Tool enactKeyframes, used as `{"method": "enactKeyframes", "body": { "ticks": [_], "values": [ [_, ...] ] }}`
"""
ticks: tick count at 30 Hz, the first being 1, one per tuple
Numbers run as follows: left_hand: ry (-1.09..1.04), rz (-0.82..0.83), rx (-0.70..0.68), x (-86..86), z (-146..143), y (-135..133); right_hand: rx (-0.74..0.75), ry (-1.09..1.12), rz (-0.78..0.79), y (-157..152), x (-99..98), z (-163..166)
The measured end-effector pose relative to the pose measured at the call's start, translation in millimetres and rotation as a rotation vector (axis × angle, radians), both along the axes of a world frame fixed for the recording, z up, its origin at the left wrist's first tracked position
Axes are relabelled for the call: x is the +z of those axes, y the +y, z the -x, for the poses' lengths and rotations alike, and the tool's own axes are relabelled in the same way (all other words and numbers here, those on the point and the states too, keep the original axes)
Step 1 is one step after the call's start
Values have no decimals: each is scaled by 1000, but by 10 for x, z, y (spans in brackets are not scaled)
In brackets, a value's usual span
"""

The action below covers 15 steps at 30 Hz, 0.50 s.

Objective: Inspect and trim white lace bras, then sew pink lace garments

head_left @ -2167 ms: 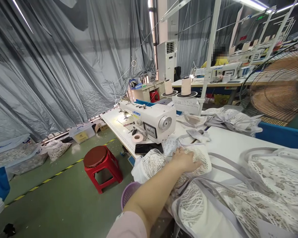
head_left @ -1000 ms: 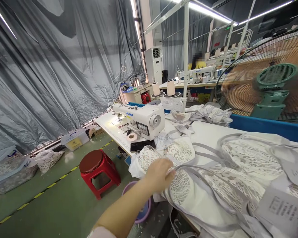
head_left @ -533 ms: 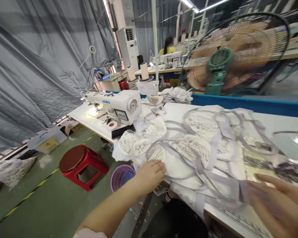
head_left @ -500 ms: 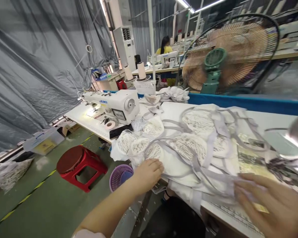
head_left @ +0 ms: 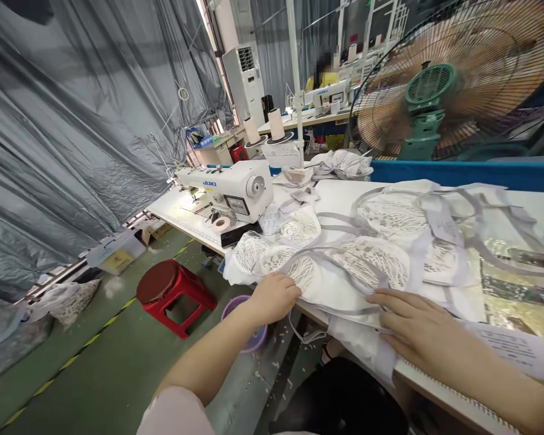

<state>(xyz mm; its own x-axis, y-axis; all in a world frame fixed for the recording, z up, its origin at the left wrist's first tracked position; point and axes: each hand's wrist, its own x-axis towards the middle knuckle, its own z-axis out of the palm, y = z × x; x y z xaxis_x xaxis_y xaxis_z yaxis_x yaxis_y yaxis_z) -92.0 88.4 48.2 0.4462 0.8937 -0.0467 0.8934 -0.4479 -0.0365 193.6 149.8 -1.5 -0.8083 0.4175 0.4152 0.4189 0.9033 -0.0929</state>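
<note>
White bras (head_left: 376, 260) with openwork lace cups and grey straps lie spread in overlapping rows on the table. At the near edge, my left hand (head_left: 275, 296) has its fingers curled over the border of the closest white bra, thumb side hidden. My right hand (head_left: 419, 320) rests on the band and grey strap of the same row, its fingers stretched out and lying on the fabric. Cloth from these pieces hangs over the table edge beneath my hands.
A white sewing machine (head_left: 236, 190) stands left, with a black phone (head_left: 240, 233) beside it. A red stool (head_left: 176, 296) and purple basket (head_left: 258, 339) are on the floor. A large fan (head_left: 430, 90) is behind the blue ledge. A printed paper (head_left: 517, 347) lies right. A person in yellow sits farther back.
My right hand has moved left and inward from the right side onto the bras. My left hand stays at the near edge. The camera view has turned slightly.
</note>
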Motion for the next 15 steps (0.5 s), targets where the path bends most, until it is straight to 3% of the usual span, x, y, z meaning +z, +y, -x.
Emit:
{"method": "enactKeyframes", "body": {
  "ticks": [10,15],
  "values": [
    [-151,-70,-70,733,-52,251,105,-104,334,140,588,257],
    [-395,15,-195,1088,-67,356,-20,17,548,217,901,58]
  ]
}}
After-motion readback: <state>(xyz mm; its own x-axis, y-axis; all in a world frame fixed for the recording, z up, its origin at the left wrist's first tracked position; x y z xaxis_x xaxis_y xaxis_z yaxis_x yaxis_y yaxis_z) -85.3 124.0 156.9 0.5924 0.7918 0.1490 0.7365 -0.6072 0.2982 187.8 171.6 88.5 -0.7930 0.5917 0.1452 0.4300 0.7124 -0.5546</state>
